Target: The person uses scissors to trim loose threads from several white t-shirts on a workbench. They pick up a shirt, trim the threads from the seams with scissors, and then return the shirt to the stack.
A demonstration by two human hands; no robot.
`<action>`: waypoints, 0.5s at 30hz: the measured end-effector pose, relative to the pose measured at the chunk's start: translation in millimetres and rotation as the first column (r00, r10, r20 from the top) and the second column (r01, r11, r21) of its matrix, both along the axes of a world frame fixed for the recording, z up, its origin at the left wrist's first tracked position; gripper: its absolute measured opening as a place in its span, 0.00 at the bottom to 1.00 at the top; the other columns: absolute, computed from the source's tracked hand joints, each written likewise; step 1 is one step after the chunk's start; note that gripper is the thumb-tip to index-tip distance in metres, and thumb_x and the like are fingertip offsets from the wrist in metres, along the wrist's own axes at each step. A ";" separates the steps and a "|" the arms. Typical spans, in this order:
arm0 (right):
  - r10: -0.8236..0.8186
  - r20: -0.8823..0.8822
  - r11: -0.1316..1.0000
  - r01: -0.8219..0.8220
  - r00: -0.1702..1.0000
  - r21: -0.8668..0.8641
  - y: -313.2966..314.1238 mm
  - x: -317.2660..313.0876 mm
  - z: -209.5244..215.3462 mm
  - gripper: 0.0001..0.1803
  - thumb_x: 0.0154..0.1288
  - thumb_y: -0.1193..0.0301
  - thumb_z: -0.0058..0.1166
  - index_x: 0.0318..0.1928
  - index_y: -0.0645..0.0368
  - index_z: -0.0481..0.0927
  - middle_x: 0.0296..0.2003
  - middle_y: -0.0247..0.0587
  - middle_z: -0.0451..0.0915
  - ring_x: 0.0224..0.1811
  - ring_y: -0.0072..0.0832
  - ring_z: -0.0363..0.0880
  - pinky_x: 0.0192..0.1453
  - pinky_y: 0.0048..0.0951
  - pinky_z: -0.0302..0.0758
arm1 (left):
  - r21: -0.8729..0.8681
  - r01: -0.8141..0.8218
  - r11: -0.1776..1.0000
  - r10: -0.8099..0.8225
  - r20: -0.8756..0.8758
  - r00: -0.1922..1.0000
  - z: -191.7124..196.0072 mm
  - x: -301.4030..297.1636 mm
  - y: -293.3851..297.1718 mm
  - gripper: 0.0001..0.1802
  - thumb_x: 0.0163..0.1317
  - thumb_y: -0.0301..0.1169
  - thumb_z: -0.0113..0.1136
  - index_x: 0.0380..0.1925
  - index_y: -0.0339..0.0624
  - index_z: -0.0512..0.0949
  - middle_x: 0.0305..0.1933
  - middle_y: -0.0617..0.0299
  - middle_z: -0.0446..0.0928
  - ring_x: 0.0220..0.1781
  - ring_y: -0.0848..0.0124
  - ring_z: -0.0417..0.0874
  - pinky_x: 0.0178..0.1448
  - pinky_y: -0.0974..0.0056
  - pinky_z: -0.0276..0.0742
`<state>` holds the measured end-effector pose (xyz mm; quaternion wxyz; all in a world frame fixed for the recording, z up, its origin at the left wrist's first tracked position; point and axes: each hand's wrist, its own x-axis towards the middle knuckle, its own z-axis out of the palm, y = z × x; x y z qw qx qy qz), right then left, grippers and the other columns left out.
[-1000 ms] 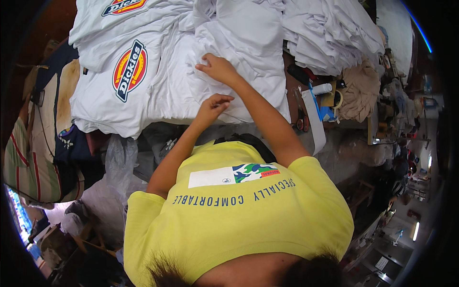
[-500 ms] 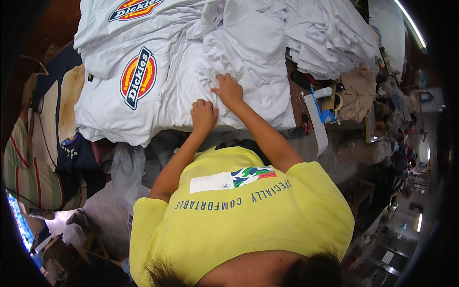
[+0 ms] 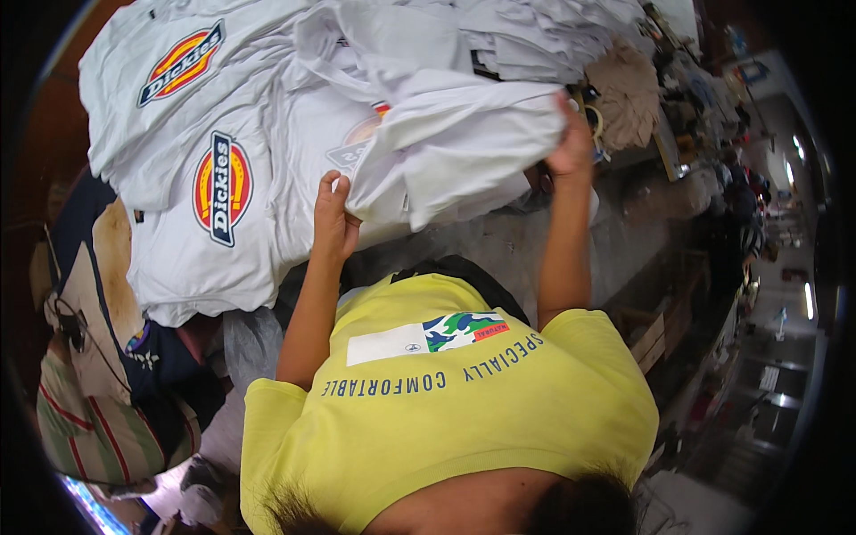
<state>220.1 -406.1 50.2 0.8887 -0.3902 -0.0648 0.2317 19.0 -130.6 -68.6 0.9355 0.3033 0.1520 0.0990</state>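
The left hand [image 3: 336,218] pinched one edge of a white shirt [image 3: 473,143] and the right hand [image 3: 571,147] gripped its right end, well apart, seemingly so it could spread out over the shirt pile [image 3: 263,143].

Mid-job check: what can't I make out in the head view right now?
In the head view:
Right hand: blurred, separate fingers unclear.
Faint print: partly covered by the lifted cloth.
White pile: cut off by the top edge.
Clutter at far right: too small and dark to identify.
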 end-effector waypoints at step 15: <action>-0.769 0.619 0.354 0.912 0.158 0.206 -308.1 -176.3 161.0 0.27 0.63 0.54 0.47 0.54 0.63 0.67 0.50 0.45 0.72 0.52 0.32 0.71 0.56 0.36 0.69 | 0.626 -0.032 0.779 -0.132 0.214 0.968 175.7 0.3 -64.8 0.08 0.58 0.18 0.44 0.35 0.40 0.70 0.35 0.61 0.73 0.35 0.77 0.73 0.41 0.75 0.69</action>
